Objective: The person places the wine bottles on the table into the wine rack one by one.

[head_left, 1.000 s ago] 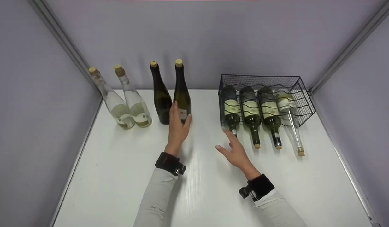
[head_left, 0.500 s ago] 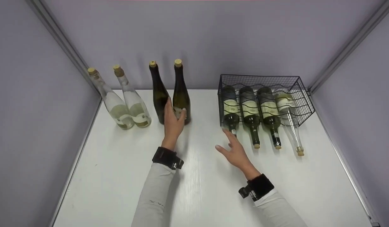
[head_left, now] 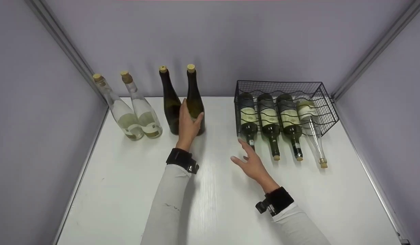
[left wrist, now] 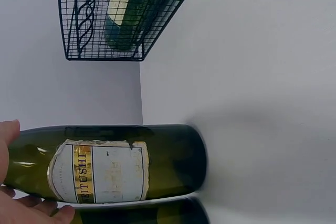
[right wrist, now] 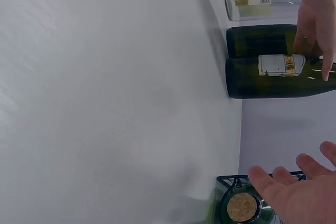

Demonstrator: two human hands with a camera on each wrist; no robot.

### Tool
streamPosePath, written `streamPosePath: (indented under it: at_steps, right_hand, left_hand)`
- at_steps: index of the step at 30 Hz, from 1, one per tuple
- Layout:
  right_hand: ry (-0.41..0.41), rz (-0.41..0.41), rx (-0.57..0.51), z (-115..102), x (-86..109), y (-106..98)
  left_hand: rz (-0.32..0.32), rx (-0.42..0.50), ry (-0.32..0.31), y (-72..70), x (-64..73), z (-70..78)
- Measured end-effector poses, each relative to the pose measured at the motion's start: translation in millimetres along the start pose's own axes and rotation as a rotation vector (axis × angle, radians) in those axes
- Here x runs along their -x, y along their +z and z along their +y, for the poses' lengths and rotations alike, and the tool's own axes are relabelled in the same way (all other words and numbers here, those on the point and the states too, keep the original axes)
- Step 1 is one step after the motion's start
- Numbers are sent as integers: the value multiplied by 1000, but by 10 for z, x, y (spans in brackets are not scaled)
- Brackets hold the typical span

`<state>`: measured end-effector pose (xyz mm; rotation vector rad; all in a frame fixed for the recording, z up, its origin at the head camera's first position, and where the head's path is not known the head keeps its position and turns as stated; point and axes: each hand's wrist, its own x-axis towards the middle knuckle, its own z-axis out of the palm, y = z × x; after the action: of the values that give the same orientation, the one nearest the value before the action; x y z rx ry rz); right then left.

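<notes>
Two dark green wine bottles with corks stand upright side by side at the back. My left hand [head_left: 187, 128] holds the right-hand wine bottle [head_left: 193, 89], its fingers going between the two and its thumb on the bottle's other side. In the left wrist view this bottle's white and gold label [left wrist: 113, 174] faces the camera. The other dark bottle [head_left: 170, 109] stands close on the left. My right hand [head_left: 253, 166], fingers spread, hovers in front of the black wire rack [head_left: 279, 81]. Nearest to it is the neck of the rack's leftmost bottle [head_left: 249, 129].
Three dark green bottles and a clear bottle [head_left: 315, 136] lie in the rack, corked necks toward me. Two clear corked bottles, one of them the outer bottle [head_left: 123, 114], stand at the left. Grey panels [head_left: 216, 41] enclose the white table [head_left: 121, 190] behind and at both sides.
My left hand has moved forward, its fingers sliding between the dark bottles and around the right-hand one. My right hand has hardly moved.
</notes>
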<state>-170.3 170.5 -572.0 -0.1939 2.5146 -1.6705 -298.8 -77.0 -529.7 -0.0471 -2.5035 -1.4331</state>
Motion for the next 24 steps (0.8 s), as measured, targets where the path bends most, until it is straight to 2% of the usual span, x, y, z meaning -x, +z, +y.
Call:
streamPosePath:
  at_steps: [3, 8, 10, 20, 24]
  right_hand:
    - [17, -20, -27, -115, 11, -1]
    - [32, -62, -78, -379, 67, -43]
    - [31, -64, -90, -373, 61, -43]
    - [63, -65, -88, -383, 61, -35]
    - [85, -57, -107, -199, -4, 3]
  left_hand:
    - [-8, -12, -21, 2, -33, -4]
    - [21, -59, 21, -6, -70, -9]
    - [29, -71, 37, -11, -82, -8]
    - [1, -73, 12, -10, -93, -5]
    - [-13, -25, 17, -2, -62, -28]
